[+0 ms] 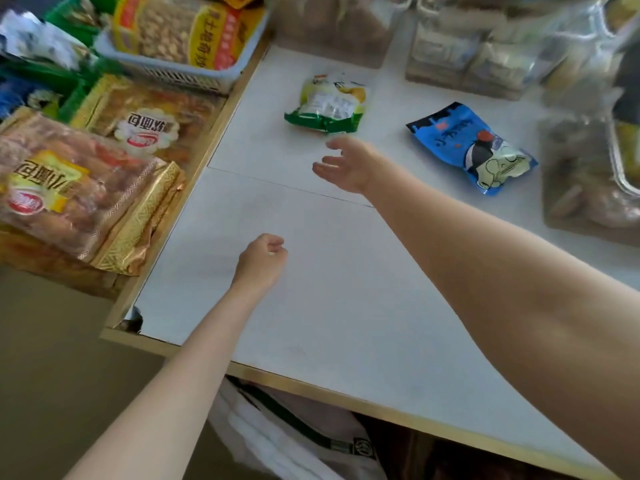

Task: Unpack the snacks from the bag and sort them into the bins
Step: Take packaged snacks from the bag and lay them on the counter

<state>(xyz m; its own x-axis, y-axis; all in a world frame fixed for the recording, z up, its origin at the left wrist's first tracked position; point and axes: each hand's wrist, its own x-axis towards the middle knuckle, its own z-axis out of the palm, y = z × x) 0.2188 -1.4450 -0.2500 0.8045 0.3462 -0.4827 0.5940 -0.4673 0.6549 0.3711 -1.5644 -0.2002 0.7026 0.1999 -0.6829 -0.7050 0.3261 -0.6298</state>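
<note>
So the right hand (349,164) is reaching out over the white table (311,289), fingers spread apart and relaxed, holding nothing, hovering just near-side of a green and white snack packet (325,103) that's lying flat on the table toward the far end. It's close to the packet but not touching it as far as I can tell. A bit to the right of that there's a blue snack packet (474,148) with a cartoon figure on it, also lying flat, apart from the green one and from the hand. The left hand (261,258) is nearer, over the bare middle of the table, fingers curled in together into a loose fist with nothing in it. Off the left edge of the table there are big bread packs (69,188) in gold-trimmed wrappers stacked up, and farther back a pale slotted basket (166,64) holding a yellow and red bag of nuts (180,29). Along the far and right side sit clear bins (450,53) with stuff in them, too blurry to tell what. Below the near table edge a white bag (294,441) with a dark strap is showing.
</note>
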